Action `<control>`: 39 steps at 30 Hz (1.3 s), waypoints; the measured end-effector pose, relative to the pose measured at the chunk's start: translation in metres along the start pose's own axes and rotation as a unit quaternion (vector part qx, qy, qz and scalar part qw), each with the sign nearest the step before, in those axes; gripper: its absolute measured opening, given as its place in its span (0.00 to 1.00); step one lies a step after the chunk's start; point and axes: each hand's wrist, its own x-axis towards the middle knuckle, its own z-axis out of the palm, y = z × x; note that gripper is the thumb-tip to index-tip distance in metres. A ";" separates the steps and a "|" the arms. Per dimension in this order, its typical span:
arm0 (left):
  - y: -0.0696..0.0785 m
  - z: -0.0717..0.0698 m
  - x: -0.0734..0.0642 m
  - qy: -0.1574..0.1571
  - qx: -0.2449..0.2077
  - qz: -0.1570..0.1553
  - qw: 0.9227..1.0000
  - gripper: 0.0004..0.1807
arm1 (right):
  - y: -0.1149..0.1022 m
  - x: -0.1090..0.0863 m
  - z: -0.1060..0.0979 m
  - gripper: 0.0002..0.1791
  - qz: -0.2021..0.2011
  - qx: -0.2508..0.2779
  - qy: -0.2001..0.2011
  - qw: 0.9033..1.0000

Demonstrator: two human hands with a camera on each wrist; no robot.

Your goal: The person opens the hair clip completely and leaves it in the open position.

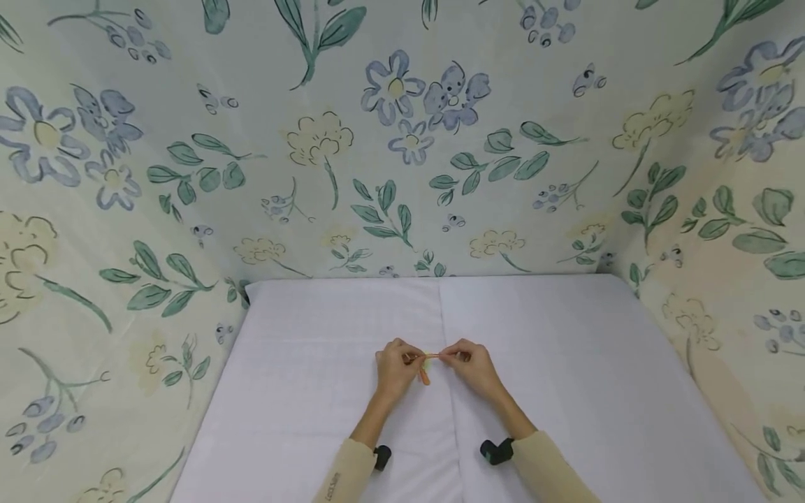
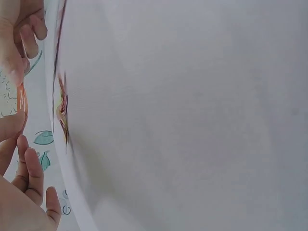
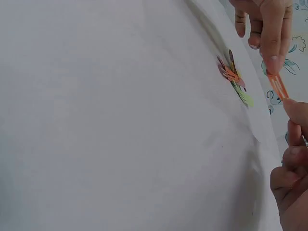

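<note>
Over the middle of the white-covered table, my left hand [image 1: 396,367] and right hand [image 1: 474,367] face each other. Between them is a slender orange piece with lengthwise slits [image 3: 277,86], its exact kind unclear. Thumb and forefinger of each hand pinch one end of it. In the left wrist view this orange piece [image 2: 21,98] spans the short gap between the fingertips. Lower, on the cloth, lies a small pile of similar slotted pieces [image 3: 233,74] in orange, yellow-green and dark red. My left hand partly covers that pile [image 1: 425,377] in the head view.
A white cloth [image 1: 534,335] with a centre seam covers the table. Flower-printed curtains [image 1: 390,202] rise behind it and on both sides. Dark wrist mounts [image 1: 497,451] stick out at my beige sleeves [image 1: 547,461].
</note>
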 end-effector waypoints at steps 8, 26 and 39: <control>-0.004 -0.017 0.006 -0.006 -0.059 0.006 0.998 0.03 | -0.010 -0.003 0.009 0.05 -0.002 0.073 0.001 0.997; -0.012 -0.029 0.013 0.005 -0.104 0.051 0.993 0.03 | -0.029 0.004 0.015 0.03 -0.012 0.055 -0.022 0.998; -0.024 -0.029 0.015 0.025 -0.121 0.119 0.985 0.04 | -0.035 0.004 0.019 0.03 -0.019 0.046 -0.034 0.998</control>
